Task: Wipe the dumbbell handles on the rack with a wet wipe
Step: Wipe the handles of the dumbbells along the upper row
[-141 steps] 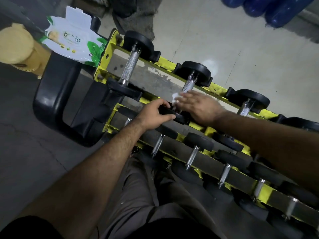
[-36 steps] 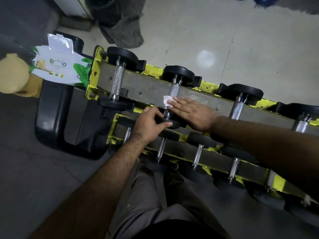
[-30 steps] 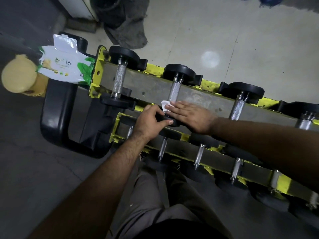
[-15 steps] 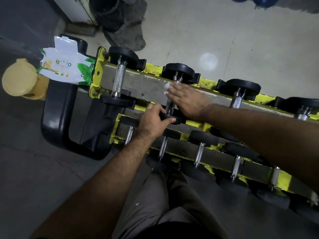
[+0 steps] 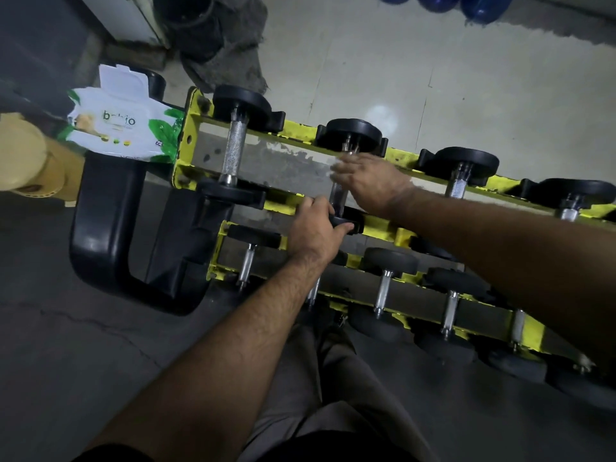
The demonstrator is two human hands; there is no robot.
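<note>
The left hand [image 5: 315, 228] gripped the near plate of the second dumbbell [image 5: 340, 195] on the rack's [image 5: 186, 141] top tier; the right hand [image 5: 370, 181] lay blurred over its handle, wipe unseen, grip unclear. Hard rubbing risked rolling the dumbbell off.

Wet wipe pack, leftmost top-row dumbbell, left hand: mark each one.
wet wipe pack [image 5: 121, 128]: head view, on its printed white front.
leftmost top-row dumbbell [image 5: 234, 149]: head view, on its knurled handle.
left hand [image 5: 315, 230]: head view, on its back, fingers gripping a black dumbbell end.
</note>
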